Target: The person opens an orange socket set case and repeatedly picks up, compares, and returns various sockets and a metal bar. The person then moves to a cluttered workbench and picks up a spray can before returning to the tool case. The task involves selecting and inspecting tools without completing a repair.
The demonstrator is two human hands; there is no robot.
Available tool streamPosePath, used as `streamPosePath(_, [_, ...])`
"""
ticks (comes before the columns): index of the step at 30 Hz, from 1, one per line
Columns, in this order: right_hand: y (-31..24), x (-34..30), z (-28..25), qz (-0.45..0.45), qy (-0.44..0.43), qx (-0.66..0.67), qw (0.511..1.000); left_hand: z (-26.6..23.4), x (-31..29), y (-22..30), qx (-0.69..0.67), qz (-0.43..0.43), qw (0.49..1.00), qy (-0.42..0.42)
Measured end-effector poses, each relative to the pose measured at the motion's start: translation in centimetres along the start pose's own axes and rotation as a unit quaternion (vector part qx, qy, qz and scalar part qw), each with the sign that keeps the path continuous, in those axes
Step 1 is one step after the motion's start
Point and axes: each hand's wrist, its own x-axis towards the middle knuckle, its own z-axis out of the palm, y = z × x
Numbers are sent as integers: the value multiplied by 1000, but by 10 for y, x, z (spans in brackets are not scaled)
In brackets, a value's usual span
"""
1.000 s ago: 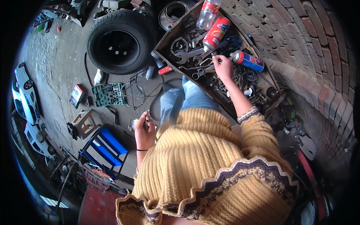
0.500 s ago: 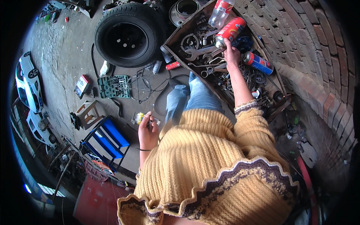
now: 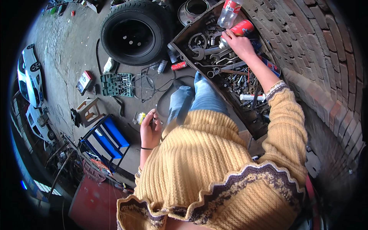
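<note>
A red spray can [image 3: 243, 27] with a pale nozzle end lies on the wrenches in a metal tool tray [image 3: 224, 94]. My right hand [image 3: 240, 44] is closed around the can's nozzle end, and the palm hides part of it. Just beyond stands a clear plastic bottle [image 3: 230, 17] with a red label. A blue and red can [image 3: 270, 66] lies partly behind my right forearm. Low by my left thigh, my left hand [image 3: 150, 130] has curled fingers around something small and dark that I cannot make out. Near it on the floor is a yellow item [image 3: 141, 117] in clear wrapping.
A tyre on its rim [image 3: 132, 34] lies ahead. A green socket set [image 3: 117, 84], a white and red box [image 3: 84, 82] and a blue folding stool [image 3: 104, 138] are to the left. A brick wall [image 3: 322, 50] runs along the right. Cables [image 3: 147, 86] cross the floor.
My right hand has turned over the can's nozzle end, and my right elbow has swung outward. A white tube in the tray has come into view. My left hand stays curled.
</note>
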Motion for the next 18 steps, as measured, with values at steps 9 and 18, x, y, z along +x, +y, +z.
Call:
streamPosePath(9, [47, -3, -39, 234, 304, 391, 837, 3, 0, -6, -21, -1, 1000, 11])
streamPosePath(18, [90, 13, -26, 379, 392, 547, 635, 3, -1, -9, -19, 0, 1000, 15])
